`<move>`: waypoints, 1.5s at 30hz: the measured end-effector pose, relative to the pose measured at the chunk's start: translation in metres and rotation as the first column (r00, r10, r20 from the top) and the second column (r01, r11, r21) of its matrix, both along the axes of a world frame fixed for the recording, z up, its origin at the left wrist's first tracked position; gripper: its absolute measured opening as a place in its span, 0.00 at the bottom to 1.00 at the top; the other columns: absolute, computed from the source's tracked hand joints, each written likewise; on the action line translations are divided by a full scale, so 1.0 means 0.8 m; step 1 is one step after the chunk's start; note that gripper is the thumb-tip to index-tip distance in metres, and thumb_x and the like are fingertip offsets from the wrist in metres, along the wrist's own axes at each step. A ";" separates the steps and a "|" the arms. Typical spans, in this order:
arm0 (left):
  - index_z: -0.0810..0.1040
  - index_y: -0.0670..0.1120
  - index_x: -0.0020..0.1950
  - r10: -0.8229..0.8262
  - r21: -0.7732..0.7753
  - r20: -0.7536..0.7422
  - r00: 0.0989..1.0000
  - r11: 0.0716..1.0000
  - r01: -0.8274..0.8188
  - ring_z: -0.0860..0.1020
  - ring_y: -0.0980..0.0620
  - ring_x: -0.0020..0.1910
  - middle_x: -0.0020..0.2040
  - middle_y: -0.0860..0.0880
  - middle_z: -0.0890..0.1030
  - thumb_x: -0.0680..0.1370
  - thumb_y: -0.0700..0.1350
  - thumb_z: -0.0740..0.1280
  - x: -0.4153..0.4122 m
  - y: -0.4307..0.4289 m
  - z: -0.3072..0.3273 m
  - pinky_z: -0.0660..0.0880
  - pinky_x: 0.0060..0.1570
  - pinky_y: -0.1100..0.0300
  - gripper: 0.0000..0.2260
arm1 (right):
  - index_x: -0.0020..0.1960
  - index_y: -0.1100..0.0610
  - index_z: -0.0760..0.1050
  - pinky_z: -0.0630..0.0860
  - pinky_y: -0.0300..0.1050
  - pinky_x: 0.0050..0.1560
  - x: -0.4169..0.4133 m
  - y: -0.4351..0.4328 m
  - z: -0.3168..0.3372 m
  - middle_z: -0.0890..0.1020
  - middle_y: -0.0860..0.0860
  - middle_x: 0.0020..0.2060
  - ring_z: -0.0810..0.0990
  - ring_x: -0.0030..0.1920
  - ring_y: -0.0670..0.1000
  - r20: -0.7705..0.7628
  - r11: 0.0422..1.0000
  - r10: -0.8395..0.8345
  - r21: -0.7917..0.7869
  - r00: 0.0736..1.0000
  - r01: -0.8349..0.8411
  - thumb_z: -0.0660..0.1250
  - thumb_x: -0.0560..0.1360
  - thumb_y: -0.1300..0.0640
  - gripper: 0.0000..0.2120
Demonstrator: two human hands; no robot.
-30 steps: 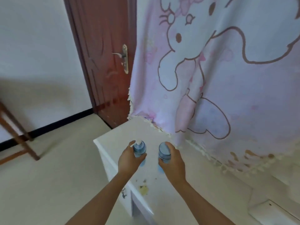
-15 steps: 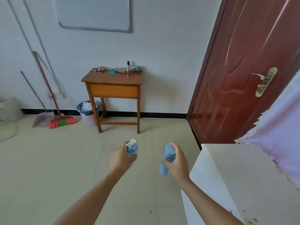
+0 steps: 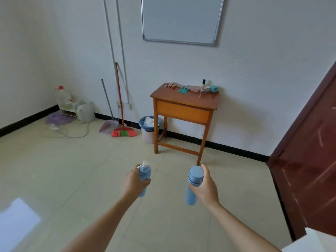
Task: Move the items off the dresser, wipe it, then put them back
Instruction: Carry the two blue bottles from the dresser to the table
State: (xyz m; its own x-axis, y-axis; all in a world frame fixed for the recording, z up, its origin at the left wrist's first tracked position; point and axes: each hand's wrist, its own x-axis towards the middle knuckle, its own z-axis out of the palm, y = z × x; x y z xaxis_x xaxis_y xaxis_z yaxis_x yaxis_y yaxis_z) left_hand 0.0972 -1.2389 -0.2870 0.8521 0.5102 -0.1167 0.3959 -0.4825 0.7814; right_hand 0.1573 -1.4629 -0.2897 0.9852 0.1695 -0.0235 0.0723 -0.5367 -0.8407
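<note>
— What are you carrying?
— Two blue bottles, over the floor (image 3: 72, 170): pump bottle (image 3: 144, 174) in my left hand (image 3: 133, 185), capped bottle (image 3: 195, 179) in my right hand (image 3: 206, 189), fingers (image 3: 205, 172) curled round both.
— Containers?
— A bin (image 3: 148, 136) beside the bench (image 3: 183, 99), something white inside.

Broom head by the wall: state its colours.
Broom head: red with a green patch in the middle, head view.

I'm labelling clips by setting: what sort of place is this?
Probably a sparse bedroom or dormitory room: a small brown wooden table, a red-handled broom and a blue-lined pink waste bin.
</note>
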 end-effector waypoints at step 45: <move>0.68 0.48 0.64 -0.375 0.093 0.010 0.927 0.923 0.373 0.74 0.53 0.45 0.49 0.52 0.77 0.72 0.49 0.70 0.657 0.206 0.004 0.73 0.43 0.59 0.23 | 0.57 0.47 0.60 0.70 0.42 0.46 0.554 0.177 0.024 0.74 0.48 0.50 0.74 0.50 0.51 0.005 0.940 -0.330 -0.087 0.944 0.330 0.72 0.66 0.64 0.28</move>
State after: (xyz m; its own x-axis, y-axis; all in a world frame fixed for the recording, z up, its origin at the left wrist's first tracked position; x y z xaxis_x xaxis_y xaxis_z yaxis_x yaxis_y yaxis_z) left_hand 0.6228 -1.0739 -0.2841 0.9851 0.1607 -0.0606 0.1527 -0.6582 0.7372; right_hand 0.6007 -1.3209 -0.2705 0.9852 -0.1682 -0.0332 -0.1288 -0.5986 -0.7906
